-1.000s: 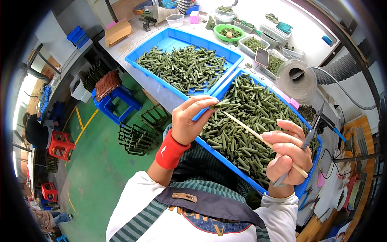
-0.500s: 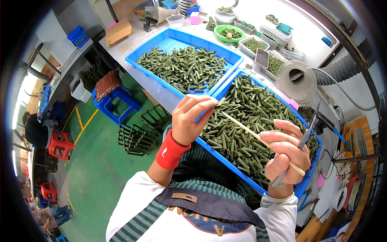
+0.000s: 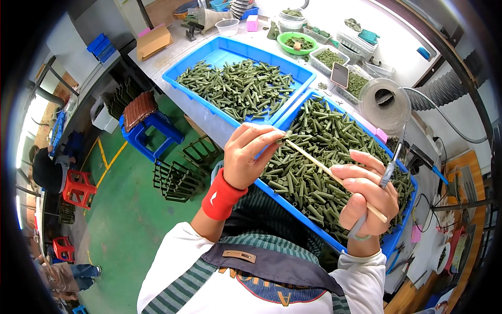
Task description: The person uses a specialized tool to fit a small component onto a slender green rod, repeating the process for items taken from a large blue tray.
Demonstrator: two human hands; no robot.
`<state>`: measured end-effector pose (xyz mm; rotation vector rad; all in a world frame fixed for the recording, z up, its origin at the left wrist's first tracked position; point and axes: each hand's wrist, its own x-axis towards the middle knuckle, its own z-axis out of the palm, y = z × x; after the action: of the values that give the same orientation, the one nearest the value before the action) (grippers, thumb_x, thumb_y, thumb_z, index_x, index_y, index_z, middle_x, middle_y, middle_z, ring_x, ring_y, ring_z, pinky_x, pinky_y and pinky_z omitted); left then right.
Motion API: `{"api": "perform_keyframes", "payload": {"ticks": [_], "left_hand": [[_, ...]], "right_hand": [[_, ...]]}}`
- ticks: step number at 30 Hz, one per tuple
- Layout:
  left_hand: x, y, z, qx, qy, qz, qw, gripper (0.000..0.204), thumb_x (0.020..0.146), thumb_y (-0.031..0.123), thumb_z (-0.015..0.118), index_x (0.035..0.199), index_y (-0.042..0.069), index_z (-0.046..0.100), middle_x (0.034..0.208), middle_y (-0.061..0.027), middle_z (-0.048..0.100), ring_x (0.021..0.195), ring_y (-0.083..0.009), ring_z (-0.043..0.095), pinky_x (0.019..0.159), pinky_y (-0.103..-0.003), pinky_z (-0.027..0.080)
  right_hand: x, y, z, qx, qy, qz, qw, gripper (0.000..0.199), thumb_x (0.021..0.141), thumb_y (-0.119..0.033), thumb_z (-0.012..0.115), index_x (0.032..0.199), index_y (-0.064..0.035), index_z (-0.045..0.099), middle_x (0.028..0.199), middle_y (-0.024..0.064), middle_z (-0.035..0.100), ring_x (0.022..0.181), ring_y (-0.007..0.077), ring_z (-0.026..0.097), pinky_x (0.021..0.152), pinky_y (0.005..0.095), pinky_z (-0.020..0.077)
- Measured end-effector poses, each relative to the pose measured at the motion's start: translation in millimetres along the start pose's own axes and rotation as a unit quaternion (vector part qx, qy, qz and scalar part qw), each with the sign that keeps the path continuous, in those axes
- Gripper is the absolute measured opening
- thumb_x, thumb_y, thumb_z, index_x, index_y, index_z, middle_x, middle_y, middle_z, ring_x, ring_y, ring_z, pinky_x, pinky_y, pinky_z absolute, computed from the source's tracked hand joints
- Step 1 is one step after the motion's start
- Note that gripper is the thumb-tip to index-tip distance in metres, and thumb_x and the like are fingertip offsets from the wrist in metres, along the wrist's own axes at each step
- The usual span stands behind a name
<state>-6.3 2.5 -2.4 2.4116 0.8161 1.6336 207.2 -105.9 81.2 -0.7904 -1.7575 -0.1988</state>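
My left hand, with a red wristband, pinches a small dark green tube piece between thumb and fingers. A thin wooden stick is held in my right hand, its far tip touching or just at the end of that piece. A slim grey metal tool is also gripped in my right hand, passing between the fingers and pointing up; its exact kind is unclear. Both hands are above a blue tray heaped with short green tube pieces.
A second blue tray with more green pieces lies beyond to the left. Behind stand a green bowl, plastic tubs, a phone and a clear funnel hood. A blue stool stands on the floor at left.
My right hand has shifted slightly left, sliding the stick toward the piece in my left hand; the metal tool has tilted more upright. At far left another person has moved.
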Motion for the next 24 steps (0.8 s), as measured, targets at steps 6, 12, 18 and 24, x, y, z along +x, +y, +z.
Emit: {"api": "perform_keyframes", "payload": {"ticks": [6,12,18,24], "left_hand": [[2,4,-1,-0.005,-0.013,0.007,1.0,0.035,0.075,-0.004,0.081,0.107,0.007,0.078,0.102,-0.0069,0.075,0.091,-0.0255,0.069,0.078,-0.035,0.055],[0,5,0,-0.033,-0.024,-0.014,0.999,0.032,0.077,-0.002,0.082,0.108,0.007,0.078,0.102,-0.0068,0.074,0.09,-0.0253,0.067,0.078,-0.035,0.054],[-3,-3,6,-0.053,-0.038,-0.044,0.997,0.032,0.081,-0.005,0.079,0.11,0.006,0.077,0.104,-0.0101,0.073,0.091,-0.0258,0.069,0.079,-0.035,0.056],[15,-80,16,0.068,0.05,-0.111,0.99,0.039,0.084,-0.003,0.076,0.122,0.005,0.07,0.116,-0.0134,0.07,0.109,-0.0326,0.066,0.097,-0.039,0.053]], "right_hand": [[-2,4,8,-0.01,-0.023,0.001,1.0,0.018,0.101,-0.021,0.068,0.097,-0.0033,0.068,0.088,0.0113,0.078,0.089,0.0342,0.076,0.084,0.0438,0.0632],[-1,2,2,-0.015,0.011,0.027,0.999,0.033,0.104,-0.03,0.063,0.087,-0.0026,0.071,0.085,0.0099,0.078,0.089,0.0341,0.077,0.088,0.0441,0.0627],[-4,8,-4,-0.023,0.044,0.013,0.999,0.032,0.108,-0.031,0.055,0.093,-0.0037,0.063,0.085,0.0153,0.078,0.087,0.0339,0.077,0.091,0.0469,0.0612],[-4,9,-7,-0.029,0.044,0.017,0.998,0.03,0.108,-0.029,0.056,0.093,-0.004,0.063,0.085,0.0151,0.078,0.086,0.0318,0.078,0.092,0.049,0.0606]]}}
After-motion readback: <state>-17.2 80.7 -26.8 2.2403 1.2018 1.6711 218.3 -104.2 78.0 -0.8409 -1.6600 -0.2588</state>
